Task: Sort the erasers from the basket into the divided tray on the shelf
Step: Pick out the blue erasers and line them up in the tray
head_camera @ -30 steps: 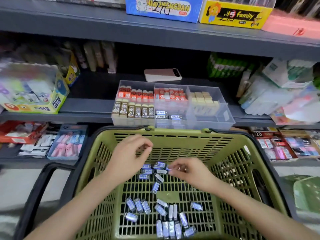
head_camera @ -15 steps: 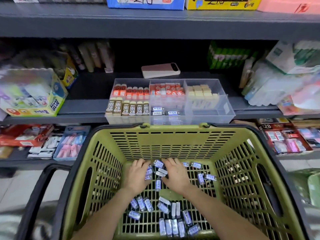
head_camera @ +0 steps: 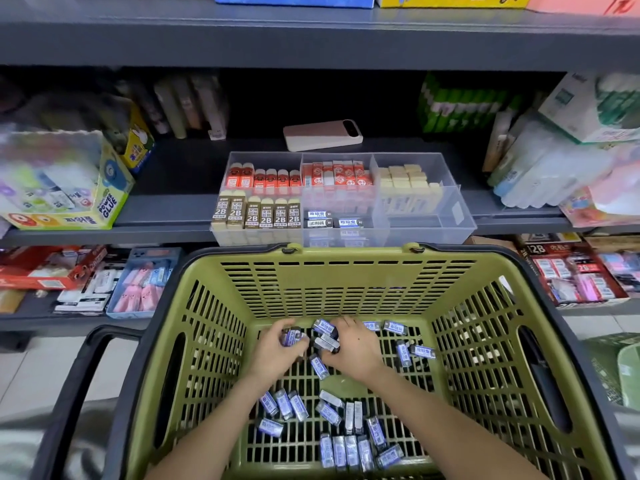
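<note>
A green plastic basket [head_camera: 349,285] stands in front of the shelf, with several small blue-and-silver wrapped erasers [head_camera: 341,445] scattered on its slatted floor. Both hands are down at the far end of the basket floor, side by side. My left hand [head_camera: 277,351] grips a blue eraser [head_camera: 292,337]. My right hand [head_camera: 355,348] curls over a small cluster of erasers [head_camera: 325,336] and holds some of them. The clear divided tray [head_camera: 457,216] sits on the shelf just behind the basket; its compartments hold red, gold 2B, cream and a few blue erasers.
A pink power bank [head_camera: 322,135] lies on the shelf behind the tray. A glue box [head_camera: 69,188] stands at the left and packaged goods [head_camera: 561,161] at the right. The basket's black handle [head_camera: 79,393] sticks out at the lower left. Lower shelves hold more stationery.
Both hands went from above the basket floor down onto the far cluster of erasers and closed on them. The view tilted downward.
</note>
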Motion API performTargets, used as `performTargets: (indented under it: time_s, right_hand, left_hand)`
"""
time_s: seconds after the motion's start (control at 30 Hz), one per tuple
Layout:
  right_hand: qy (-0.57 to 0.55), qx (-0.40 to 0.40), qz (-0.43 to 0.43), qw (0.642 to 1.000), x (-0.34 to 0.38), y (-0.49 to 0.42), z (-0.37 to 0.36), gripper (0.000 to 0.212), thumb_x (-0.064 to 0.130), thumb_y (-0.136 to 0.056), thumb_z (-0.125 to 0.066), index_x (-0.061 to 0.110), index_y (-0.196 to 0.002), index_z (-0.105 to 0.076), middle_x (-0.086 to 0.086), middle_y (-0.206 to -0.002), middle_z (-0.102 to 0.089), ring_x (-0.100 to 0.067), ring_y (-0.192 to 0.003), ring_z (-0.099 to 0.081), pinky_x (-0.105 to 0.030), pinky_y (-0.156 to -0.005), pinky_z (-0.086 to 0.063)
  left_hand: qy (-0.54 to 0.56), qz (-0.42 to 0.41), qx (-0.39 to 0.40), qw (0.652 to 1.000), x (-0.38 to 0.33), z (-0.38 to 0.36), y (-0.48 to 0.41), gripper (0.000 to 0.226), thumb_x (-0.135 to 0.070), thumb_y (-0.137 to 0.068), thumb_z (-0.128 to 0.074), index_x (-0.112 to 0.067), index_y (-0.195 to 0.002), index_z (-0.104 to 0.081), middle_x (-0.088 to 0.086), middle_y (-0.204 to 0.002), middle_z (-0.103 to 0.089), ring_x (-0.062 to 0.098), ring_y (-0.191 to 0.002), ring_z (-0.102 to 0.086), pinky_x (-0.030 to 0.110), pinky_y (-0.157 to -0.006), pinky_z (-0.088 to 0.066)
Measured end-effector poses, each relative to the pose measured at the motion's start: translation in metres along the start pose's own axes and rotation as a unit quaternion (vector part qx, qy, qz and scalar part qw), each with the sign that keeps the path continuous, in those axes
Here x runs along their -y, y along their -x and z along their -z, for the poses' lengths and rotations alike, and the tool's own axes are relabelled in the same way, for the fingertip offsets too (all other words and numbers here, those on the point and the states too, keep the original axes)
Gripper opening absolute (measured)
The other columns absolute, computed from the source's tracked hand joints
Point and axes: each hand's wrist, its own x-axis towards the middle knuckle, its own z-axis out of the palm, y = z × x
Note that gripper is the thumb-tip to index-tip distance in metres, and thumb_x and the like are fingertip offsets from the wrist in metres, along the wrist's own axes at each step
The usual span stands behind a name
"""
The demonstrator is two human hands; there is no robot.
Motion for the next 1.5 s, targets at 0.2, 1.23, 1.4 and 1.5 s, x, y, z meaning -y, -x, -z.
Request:
performTargets:
  time_s: [0.2, 1.23, 1.4, 1.5]
  right_hand:
    - [-0.164, 0.015, -0.088, 0.982, 0.002, 0.006, 0.013, 0.014, 0.034, -0.079, -0.061, 0.027, -0.091, -0.059, 0.007, -0.075, -0.066, -0.013, -0.071, -0.061, -0.025, -0.066, -0.05]
    - [-0.17, 0.115, -0.075, 0.976, -0.003, 0.021, 0.018, 0.042, 0.016, -0.078, -0.073, 0.008, -0.115, -0.055, 0.005, -0.078, -0.05, -0.016, -0.08, -0.053, -0.022, -0.067, -0.046]
    - [-0.245, 0.126, -0.152, 0.949, -0.01, 0.029, 0.039, 0.038, 0.011, -0.08, -0.071, 0.001, -0.114, -0.058, -0.009, -0.088, -0.064, -0.021, -0.088, -0.064, -0.028, -0.082, -0.052]
    - [-0.329, 0.13, -0.173, 0.919, -0.018, 0.036, 0.062, 0.022, 0.004, -0.079, -0.071, 0.004, -0.098, -0.061, -0.01, -0.086, -0.064, -0.02, -0.076, -0.061, -0.036, -0.08, -0.054]
  left_hand:
    - [0.501, 0.211, 0.108, 0.833, -0.018, 0.009, 0.012, 0.024, -0.006, -0.084, -0.045, 0.0, -0.103, -0.058, 0.023, -0.106, -0.054, 0.035, -0.092, -0.053, 0.046, -0.09, -0.047]
    - [0.217, 0.184, 0.096, 0.954, -0.007, 0.001, 0.014, 0.022, -0.024, -0.077, -0.075, -0.018, -0.096, -0.066, 0.005, -0.084, -0.064, 0.013, -0.055, -0.064, 0.02, -0.045, -0.045]
    - [0.012, 0.049, 0.107, 0.993, -0.007, -0.012, 0.007, 0.035, -0.029, -0.082, -0.071, -0.019, -0.113, -0.058, -0.007, -0.088, -0.059, 0.011, -0.051, -0.058, 0.019, -0.041, -0.042]
    - [-0.101, 0.02, 0.118, 0.988, -0.013, -0.015, 0.001, 0.042, -0.033, -0.082, -0.071, -0.022, -0.12, -0.057, -0.003, -0.081, -0.063, 0.005, -0.043, -0.051, 0.017, -0.037, -0.039]
